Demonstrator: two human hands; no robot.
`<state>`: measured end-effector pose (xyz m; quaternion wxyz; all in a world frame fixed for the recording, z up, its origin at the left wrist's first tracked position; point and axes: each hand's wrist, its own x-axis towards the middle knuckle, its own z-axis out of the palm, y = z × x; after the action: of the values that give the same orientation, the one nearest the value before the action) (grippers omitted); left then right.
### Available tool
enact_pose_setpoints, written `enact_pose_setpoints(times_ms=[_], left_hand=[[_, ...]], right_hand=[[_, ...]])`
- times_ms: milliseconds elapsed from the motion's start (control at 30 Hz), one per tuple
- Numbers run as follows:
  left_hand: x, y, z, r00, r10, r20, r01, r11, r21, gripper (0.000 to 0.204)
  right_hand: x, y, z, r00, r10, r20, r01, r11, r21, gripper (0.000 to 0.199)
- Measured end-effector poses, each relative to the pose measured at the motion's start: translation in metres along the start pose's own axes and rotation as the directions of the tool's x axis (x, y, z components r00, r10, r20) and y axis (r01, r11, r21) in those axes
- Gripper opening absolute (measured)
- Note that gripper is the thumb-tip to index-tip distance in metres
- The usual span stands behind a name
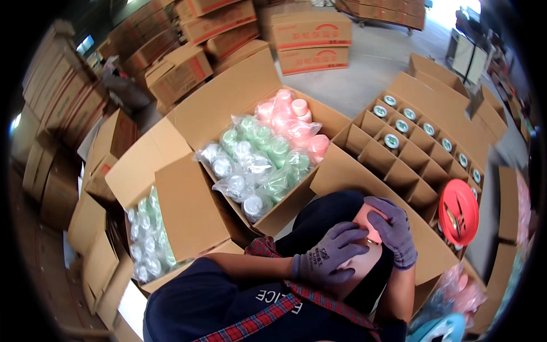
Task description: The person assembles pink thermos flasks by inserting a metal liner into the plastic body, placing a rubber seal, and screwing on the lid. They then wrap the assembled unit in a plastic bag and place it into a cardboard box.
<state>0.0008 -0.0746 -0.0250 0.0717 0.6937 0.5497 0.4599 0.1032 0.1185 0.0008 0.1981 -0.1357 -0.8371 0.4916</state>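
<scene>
Both gloved hands clasp a pink bottle (367,251) over the lap, left hand (329,255) at its 8 o'clock, right hand (392,228) at 1 o'clock, fingers closed around it, long axis running 1-to-7.

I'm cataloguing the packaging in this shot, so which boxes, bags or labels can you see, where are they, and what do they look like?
Open brown carton, centre: clear bags of pink, green and white cups.
Divided carton, right: grid cells, some holding capped bottles.
Stacked brown boxes, top: red printing.
Pink cup, bottom centre: held by left hand and right hand, both in grey gloves.
</scene>
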Motion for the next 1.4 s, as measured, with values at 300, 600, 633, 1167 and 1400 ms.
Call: enact_pose_setpoints(times_ms=[300, 600, 633, 1167, 1400], left_hand=[[0.012, -0.013, 0.011, 0.997, 0.021, -0.075, -0.030, 0.992, -0.121, 0.056], [-0.004, -0.074, 0.014, 0.975, 0.012, -0.221, -0.098, 0.919, -0.382, 0.051], [-0.014, -0.087, 0.005, 0.963, -0.046, -0.265, -0.062, 0.921, -0.386, 0.051], [-0.211, -0.215, -0.036, 0.344, -0.912, -0.224, 0.802, 0.161, 0.575, 0.018], [-0.238, -0.231, -0.036, 0.291, -0.953, -0.081, 0.761, 0.180, 0.623, 0.030]], right_hand=[[0.012, -0.005, 0.020, 0.972, 0.117, -0.202, -0.159, 0.966, -0.206, 0.030], [-0.003, 0.024, 0.020, 0.864, 0.264, -0.428, -0.297, 0.955, -0.010, 0.028], [-0.003, 0.024, 0.022, 0.854, 0.282, -0.437, -0.308, 0.951, 0.012, 0.029], [-0.001, 0.024, 0.024, 0.829, 0.283, -0.483, -0.313, 0.950, 0.020, 0.039], [0.008, 0.031, 0.015, 0.908, 0.234, -0.348, -0.318, 0.925, -0.207, 0.043]])
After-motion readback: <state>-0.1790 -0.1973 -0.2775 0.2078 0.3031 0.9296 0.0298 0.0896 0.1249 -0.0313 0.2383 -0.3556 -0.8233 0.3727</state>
